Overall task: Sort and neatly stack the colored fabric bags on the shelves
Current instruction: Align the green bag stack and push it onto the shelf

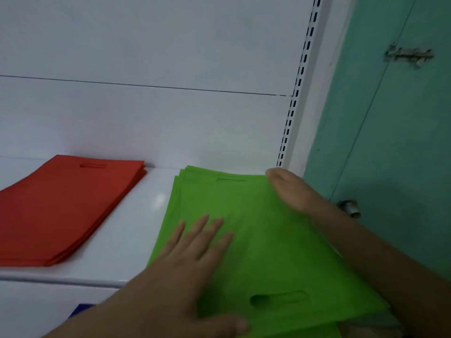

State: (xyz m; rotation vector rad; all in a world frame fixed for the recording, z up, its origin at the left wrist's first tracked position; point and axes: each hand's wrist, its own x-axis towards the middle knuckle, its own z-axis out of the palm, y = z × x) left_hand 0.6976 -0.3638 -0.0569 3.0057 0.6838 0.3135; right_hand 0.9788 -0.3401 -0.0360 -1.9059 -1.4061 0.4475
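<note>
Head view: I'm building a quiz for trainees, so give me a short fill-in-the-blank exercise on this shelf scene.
1. The left hand lies flat on the ____ bags.
2. The red bags lie to the ____ of the green stack.
3. The right hand touches the green stack's far ____ corner.
4. Both stacks rest on a ____ shelf.

Missing words: green; left; right; white

The left hand [195, 252] lies flat, palm down, fingers straight and slightly spread, thumb out to the side. The right hand [290, 189] reaches farther forward, fingers straight and together, forearm bare.
</note>
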